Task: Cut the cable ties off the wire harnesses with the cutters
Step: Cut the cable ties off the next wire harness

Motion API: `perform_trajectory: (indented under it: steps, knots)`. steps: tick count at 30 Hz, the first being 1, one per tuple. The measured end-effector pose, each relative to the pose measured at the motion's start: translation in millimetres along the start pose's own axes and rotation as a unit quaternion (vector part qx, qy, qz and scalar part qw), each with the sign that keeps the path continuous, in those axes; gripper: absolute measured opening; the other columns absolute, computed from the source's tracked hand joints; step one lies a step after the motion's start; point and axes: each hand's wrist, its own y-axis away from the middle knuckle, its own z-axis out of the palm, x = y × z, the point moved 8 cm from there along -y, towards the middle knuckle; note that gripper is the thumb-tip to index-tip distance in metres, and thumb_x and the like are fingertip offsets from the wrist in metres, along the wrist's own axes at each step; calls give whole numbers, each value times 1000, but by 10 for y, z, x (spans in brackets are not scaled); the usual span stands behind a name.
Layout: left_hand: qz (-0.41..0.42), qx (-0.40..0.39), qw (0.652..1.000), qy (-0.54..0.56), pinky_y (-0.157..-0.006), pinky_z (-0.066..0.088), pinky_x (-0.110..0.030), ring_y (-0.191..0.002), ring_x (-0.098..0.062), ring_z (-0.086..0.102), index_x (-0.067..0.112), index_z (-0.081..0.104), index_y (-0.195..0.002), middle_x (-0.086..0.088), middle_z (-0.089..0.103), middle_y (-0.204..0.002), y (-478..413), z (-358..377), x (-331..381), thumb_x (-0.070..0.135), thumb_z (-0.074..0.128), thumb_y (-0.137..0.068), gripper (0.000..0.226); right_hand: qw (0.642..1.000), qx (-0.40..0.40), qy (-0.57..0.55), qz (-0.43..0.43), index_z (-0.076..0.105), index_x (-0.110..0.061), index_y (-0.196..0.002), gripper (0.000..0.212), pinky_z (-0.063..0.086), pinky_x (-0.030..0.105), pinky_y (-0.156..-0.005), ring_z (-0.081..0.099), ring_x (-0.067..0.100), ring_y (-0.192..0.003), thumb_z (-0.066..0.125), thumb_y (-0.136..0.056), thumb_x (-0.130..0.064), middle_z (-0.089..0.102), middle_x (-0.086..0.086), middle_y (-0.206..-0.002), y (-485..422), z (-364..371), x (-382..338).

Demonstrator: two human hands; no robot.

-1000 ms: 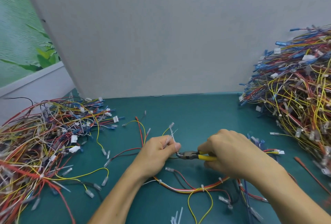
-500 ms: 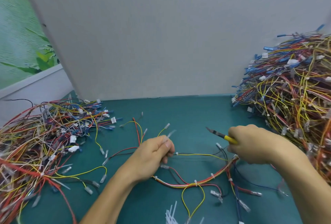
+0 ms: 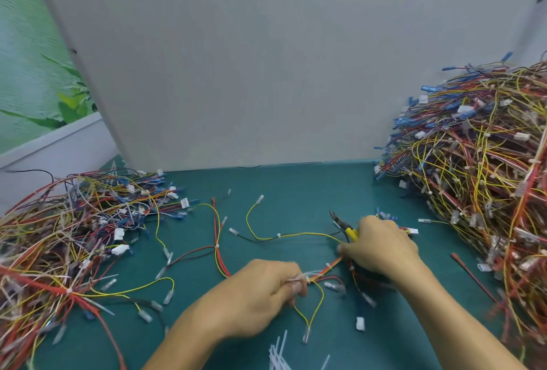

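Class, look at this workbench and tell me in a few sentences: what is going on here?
A person is working on a wire harness on the green table. The left hand pinches it near a white cable tie; the right hand holds the yellow-handled cutters, blades pointing away, cutting nothing. A left pile and a right pile of harnesses flank the work; loose ties lie at the near edge.

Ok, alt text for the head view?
On a teal table, the left hand pinches a red-and-yellow wire harness near a white cable tie while the right hand holds yellow-handled cutters. Tangled harness piles sit either side.
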Motion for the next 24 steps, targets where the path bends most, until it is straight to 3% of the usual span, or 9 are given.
perform_trajectory:
  steps: [4, 7, 9, 13, 16, 20, 24]
  knots:
    - [6, -29, 995, -93, -84, 43, -34, -88, -11, 47, 29, 51, -88, 6, 54, -91, 112, 145, 77, 32, 40, -101, 17, 999, 31, -32, 26, 44, -16, -77, 25, 37, 32, -69, 57, 34, -100, 65, -79, -30, 60, 12, -105, -112, 45, -25]
    - [-16, -73, 988, -136, -92, 41, -40, -106, -21, 50, 22, 59, -106, -2, 55, -107, 142, 268, 156, 33, 43, -100, 20, 996, 55, -55, 38, 45, -15, -78, 19, 36, 32, -68, 53, 35, -92, 62, -79, -23, 60, 13, -108, -170, 58, 8]
    - [-21, -100, 984, -149, -95, 40, -36, -112, -21, 49, 24, 60, -113, -2, 55, -114, 156, 329, 214, 32, 51, -96, 22, 995, 63, -60, 42, 44, -16, -78, 18, 35, 32, -67, 47, 33, -84, 61, -79, -22, 59, 12, -105, -186, 59, 28]
    - [-3, -141, 963, -229, -94, 25, -34, -115, -21, 39, 32, 53, -125, -1, 46, -122, 170, 406, 280, 31, 55, -93, 32, 995, 58, -64, 43, 46, -17, -80, 15, 35, 32, -68, 45, 32, -83, 61, -79, -22, 58, 11, -103, -211, 74, 51]
    - [-12, -147, 965, -215, -101, 23, -34, -112, -18, 32, 35, 46, -130, 1, 38, -122, 193, 435, 281, 24, 51, -94, 38, 996, 56, -64, 38, 50, -16, -86, 13, 35, 33, -69, 42, 31, -82, 60, -79, -22, 57, 11, -103, -229, 79, 47]
    - [-28, -166, 962, -214, -86, 28, -37, -97, -16, 27, 30, 43, -124, 1, 28, -105, 272, 521, 293, 31, 41, -99, 25, 996, 53, -62, 34, 50, -16, -86, 13, 36, 33, -69, 43, 31, -82, 60, -79, -21, 52, 9, -94, -240, 92, 45]
    - [-44, -215, 949, -226, -82, 27, -37, -110, -26, 38, 29, 42, -117, -8, 36, -112, 329, 606, 251, 37, 35, -101, 19, 996, 56, -62, 34, 47, -17, -82, 13, 35, 33, -68, 43, 31, -81, 59, -78, -20, 45, 5, -87, -250, 103, 41]
